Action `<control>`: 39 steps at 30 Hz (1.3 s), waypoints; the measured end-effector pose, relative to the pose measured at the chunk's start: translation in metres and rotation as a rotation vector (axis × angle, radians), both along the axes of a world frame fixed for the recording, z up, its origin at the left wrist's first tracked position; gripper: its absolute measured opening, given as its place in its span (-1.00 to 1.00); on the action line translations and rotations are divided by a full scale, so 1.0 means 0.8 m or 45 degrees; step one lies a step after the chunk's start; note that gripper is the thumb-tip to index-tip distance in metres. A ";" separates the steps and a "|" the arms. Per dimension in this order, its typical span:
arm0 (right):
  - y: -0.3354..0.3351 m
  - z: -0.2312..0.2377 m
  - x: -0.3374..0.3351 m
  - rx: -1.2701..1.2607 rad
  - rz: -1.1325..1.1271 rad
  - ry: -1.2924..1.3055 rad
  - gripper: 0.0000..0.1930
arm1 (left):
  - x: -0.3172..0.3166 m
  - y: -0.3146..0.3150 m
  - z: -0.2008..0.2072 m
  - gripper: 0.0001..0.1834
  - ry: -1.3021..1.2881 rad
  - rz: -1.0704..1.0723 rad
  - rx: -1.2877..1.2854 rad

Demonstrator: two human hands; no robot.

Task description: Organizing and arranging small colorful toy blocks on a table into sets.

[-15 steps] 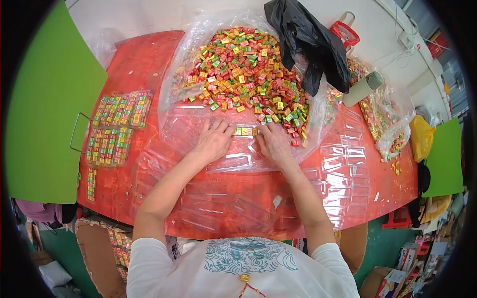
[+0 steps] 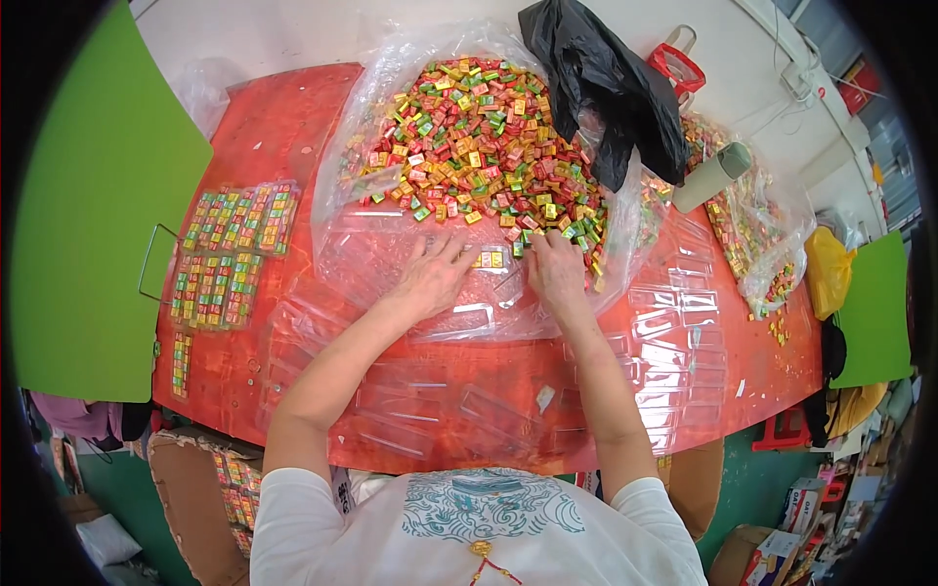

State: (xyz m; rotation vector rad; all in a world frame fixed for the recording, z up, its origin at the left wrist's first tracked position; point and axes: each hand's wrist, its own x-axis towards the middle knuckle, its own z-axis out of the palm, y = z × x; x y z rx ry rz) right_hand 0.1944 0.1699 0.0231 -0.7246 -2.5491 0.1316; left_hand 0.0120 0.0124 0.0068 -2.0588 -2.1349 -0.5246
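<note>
A short row of small wrapped candies (image 2: pixel 491 258), yellow and pale, lies in a clear narrow tray between my hands. My left hand (image 2: pixel 435 276) rests at the row's left end, fingers spread and stretched out, covering part of it. At the lower right edge of a big heap of red, yellow, green and orange candies (image 2: pixel 479 146), my right hand (image 2: pixel 559 278) has its fingers bent down and close together. Whatever they hold is hidden beneath them. The heap spills from an opened clear plastic bag (image 2: pixel 337 186), which also lies under my hands.
Filled candy strips (image 2: pixel 215 288) lie at the left. Empty clear trays (image 2: pixel 674 342) cover the red table (image 2: pixel 283 117) at right and in front. A black plastic bag (image 2: pixel 616 88), a pale green bottle (image 2: pixel 713 176) and another candy bag (image 2: pixel 747 230) stand behind. A cardboard box (image 2: pixel 186 488) sits below left.
My right hand has moved from the row's right end to the right, up against the heap's edge. My left hand has shifted slightly right, over part of the row.
</note>
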 end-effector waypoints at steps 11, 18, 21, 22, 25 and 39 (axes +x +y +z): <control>-0.009 0.005 -0.010 0.009 0.027 -0.042 -0.73 | -0.023 0.005 0.013 -0.51 -0.089 0.063 -0.039; -0.010 -0.007 0.028 -0.048 0.012 0.041 -0.63 | -0.029 -0.052 0.046 -0.41 -0.294 0.205 0.197; -0.022 -0.001 0.033 -0.139 0.036 0.039 -0.62 | -0.053 -0.131 0.060 -0.40 -0.207 0.442 0.171; -0.021 -0.003 0.036 -0.145 0.081 0.050 -0.62 | -0.061 -0.153 0.066 -0.40 -0.190 0.485 0.171; -0.024 -0.011 0.040 -0.138 0.097 0.083 -0.60 | -0.084 -0.230 0.080 -0.42 -0.142 0.714 0.210; -0.050 -0.001 0.034 -0.070 0.106 -0.054 -0.62 | -0.216 -0.534 0.022 -0.51 0.131 1.751 0.048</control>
